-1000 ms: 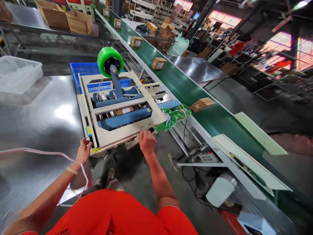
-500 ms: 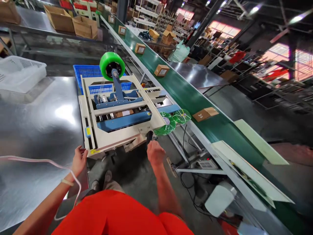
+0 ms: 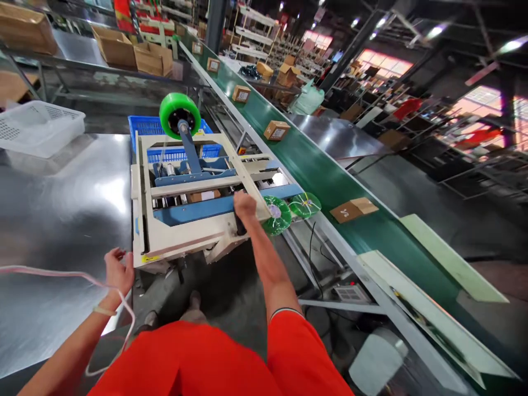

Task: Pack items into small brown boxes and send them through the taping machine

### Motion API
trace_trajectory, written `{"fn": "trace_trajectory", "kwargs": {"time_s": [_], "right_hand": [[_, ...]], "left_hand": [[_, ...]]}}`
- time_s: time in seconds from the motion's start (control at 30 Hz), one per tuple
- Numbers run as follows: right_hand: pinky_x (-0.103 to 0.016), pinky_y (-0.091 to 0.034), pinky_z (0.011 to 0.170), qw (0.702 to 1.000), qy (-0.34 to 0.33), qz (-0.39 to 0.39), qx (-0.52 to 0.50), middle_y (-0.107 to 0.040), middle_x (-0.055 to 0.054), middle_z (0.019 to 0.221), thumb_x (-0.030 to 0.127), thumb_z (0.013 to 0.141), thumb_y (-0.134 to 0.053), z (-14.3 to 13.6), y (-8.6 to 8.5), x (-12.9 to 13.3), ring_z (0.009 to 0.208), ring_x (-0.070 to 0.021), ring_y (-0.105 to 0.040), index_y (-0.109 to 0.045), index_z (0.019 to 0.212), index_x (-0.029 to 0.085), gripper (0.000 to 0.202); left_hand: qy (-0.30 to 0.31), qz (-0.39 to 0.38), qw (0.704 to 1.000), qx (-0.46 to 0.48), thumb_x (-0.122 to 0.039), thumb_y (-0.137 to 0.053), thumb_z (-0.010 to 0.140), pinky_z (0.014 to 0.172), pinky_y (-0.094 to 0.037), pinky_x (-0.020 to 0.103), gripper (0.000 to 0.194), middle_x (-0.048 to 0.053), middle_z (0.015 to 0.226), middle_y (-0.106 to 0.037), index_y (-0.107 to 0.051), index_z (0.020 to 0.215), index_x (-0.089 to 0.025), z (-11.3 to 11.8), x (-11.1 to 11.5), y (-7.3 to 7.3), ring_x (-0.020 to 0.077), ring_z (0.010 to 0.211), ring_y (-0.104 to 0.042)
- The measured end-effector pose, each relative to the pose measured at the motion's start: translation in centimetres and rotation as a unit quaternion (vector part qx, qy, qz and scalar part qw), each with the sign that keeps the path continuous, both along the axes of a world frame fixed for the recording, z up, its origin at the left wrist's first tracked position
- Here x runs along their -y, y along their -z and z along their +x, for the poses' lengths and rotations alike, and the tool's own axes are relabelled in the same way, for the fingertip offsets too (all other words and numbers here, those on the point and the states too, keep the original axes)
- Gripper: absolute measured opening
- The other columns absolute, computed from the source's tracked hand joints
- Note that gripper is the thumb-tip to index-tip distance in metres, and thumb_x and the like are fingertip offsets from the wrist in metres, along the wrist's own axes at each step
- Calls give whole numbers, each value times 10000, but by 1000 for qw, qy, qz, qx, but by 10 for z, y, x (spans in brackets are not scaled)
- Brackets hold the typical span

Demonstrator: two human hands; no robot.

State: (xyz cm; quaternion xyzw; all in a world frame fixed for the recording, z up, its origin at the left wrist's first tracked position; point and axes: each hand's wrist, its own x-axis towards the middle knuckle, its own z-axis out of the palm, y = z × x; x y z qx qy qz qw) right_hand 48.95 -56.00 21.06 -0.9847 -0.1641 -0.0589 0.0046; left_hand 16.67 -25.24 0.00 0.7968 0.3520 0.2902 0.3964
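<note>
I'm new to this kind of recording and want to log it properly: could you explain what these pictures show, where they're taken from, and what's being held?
There is no robot here. One camera on a person's head looks forward and down, giving every picture.

The right hand is closed on a black handle at the near side of a cream-framed machine. The left hand appears empty, beside the machine, near the edge of a metal table.

A green roll stands above the machine on a blue arm; a brown box shows between its bars. A white basket sits on the table. Alongside, cartons lie on a green conveyor belt.
</note>
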Motion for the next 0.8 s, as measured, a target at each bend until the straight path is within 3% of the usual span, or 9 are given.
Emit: {"fn": "trace_trajectory", "kwargs": {"time_s": [0.1,0.2,0.33,0.4,0.5,0.57,0.63,0.7,0.8], "right_hand": [[-272,-518,807,990,-127,-5,-59,-837,-141,1035,263,1234,-506,-73,26,-12,923,-199,-788,-824,1138,101,369],[-285,-486,706,981,-173,0,-84,-807,-96,887,273,1154,-634,-140,53,69,803,-212,-752,-794,907,197,304],[-319,-462,665,999,18,-38,-34,-806,-122,812,226,1166,-565,-108,39,178,719,-241,-755,-830,912,193,368],[-314,-490,705,996,67,-60,-15,-843,-150,872,200,1167,-562,-53,15,167,786,-260,-798,-856,989,168,345],[-282,-517,757,996,-40,-68,-46,-871,-176,969,145,1176,-511,4,-16,76,892,-246,-829,-853,1111,112,349],[-286,-526,829,984,-159,-56,-62,-860,-192,1043,140,1221,-407,-4,-19,15,973,-217,-829,-822,1198,34,430],[-253,-505,803,971,-221,-47,-78,-850,-115,992,198,1220,-503,-44,-4,-9,925,-177,-807,-823,1157,92,343],[-259,-466,715,952,-296,-28,-72,-848,-80,936,241,1165,-640,-94,20,14,839,-200,-768,-819,1060,162,222],[-291,-340,621,937,-344,-4,-66,-803,-58,813,269,1160,-622,-139,48,105,725,-191,-712,-770,898,207,308]], "left_hand": [[14,103,994,39,-626,-674,889,1107,-573,797,431,124,1051,-611,-488,1065,-279,-5,27,1,433,1108,-694],[80,129,987,60,-584,-749,840,1060,-582,749,408,129,1003,-639,-508,985,-289,5,57,-2,419,1043,-698],[128,131,981,67,-572,-756,849,1010,-617,709,351,108,941,-673,-557,932,-295,24,82,-6,407,999,-727],[142,134,978,78,-575,-752,865,995,-628,715,333,108,937,-690,-576,924,-298,27,89,-6,407,990,-739],[170,135,973,76,-555,-767,880,977,-641,735,305,127,939,-714,-596,896,-303,25,101,-5,420,988,-760],[192,126,972,57,-548,-771,875,983,-640,772,298,144,934,-717,-596,866,-307,23,113,-4,442,1000,-773],[209,112,971,40,-559,-766,871,999,-631,811,303,161,936,-715,-592,850,-312,22,125,-3,464,1013,-779],[220,101,969,37,-577,-765,873,999,-629,824,317,165,934,-709,-586,845,-317,24,137,-1,472,1013,-783],[232,92,967,44,-591,-773,880,992,-629,830,336,160,942,-699,-582,851,-316,23,149,6,476,1015,-785]]}}
